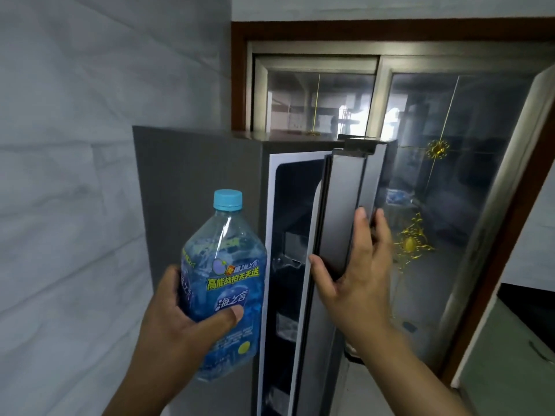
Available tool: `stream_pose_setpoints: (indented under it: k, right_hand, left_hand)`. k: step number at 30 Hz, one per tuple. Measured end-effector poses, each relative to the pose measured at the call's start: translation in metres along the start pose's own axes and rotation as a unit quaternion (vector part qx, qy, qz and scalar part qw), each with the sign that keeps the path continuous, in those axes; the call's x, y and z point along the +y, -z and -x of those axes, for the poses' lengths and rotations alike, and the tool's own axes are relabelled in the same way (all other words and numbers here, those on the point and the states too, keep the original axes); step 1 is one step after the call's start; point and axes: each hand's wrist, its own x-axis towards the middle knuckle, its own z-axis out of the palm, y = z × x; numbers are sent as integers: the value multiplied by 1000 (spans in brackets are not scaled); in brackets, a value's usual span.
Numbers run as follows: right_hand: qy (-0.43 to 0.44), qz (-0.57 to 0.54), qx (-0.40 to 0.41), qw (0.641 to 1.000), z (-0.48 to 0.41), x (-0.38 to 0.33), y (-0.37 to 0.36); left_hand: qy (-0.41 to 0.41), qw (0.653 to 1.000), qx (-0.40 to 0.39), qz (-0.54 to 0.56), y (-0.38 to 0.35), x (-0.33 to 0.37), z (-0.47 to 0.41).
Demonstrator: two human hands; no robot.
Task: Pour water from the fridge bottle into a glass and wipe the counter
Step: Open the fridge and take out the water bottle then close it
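Bottle (223, 265) gripped in left hand (180, 325); right hand (357, 280) on fridge door (345, 190).

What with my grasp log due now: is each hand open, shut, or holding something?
Left hand: holding the water bottle, thumb and fingers curled round it.
Right hand: open, straight fingers resting on the fridge door edge.

left hand (183, 322) gripping bottle (223, 283) (capped), fridge ajar (342, 220)
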Motion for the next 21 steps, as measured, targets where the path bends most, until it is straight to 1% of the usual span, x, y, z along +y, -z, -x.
stream_pose_setpoints:
  k: [3,8,14,18,21]
  right_hand:
    - [9,-13,-34,999,-2,-9,-18]
    - [42,-14,-130,991,-9,-21,-45]
    - [40,23,-146,988,-7,-27,-56]
    - [26,32,-173,984,-9,-32,-45]
    - [1,15,-201,979,-9,-38,-31]
  left_hand:
    - [5,1000,3,-3,9,-6,-2]
    - [15,1000,6,-4,25,-13,-4]
    - [17,1000,3,1,39,-18,-6]
    - [14,1000,-23,7,39,-18,-5]
    - [14,999,-48,15,34,-19,-6]
